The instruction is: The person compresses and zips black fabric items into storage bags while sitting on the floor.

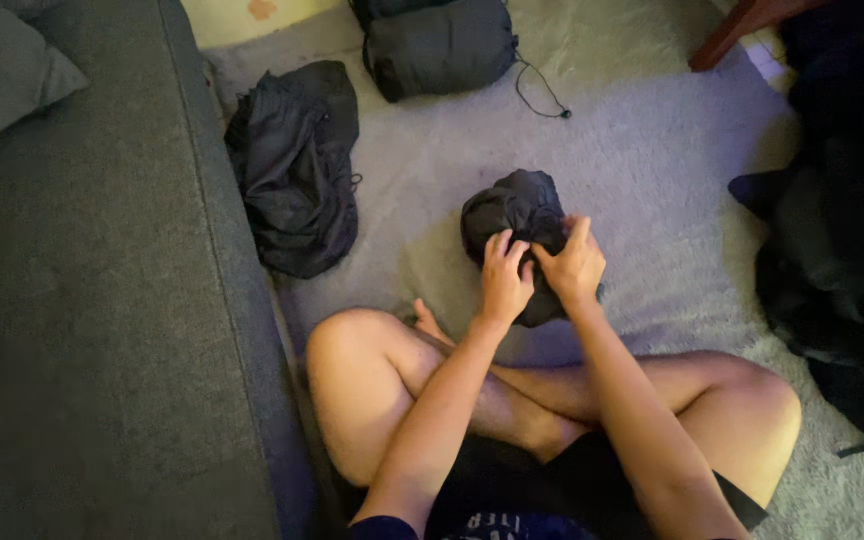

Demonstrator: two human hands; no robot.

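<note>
Both hands, left hand (504, 278) and right hand (574, 266), are gripping a bunched black garment (514, 215) lying on the grey rug (652, 180).

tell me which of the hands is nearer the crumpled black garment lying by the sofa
Left. The left hand grips the black bundle on its side toward the crumpled garment; the right hand grips the bundle's far side.

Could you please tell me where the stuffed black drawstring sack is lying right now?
The stuffed black sack lies on the grey rug at the top centre of the head view, right of the crumpled black garment.
</note>
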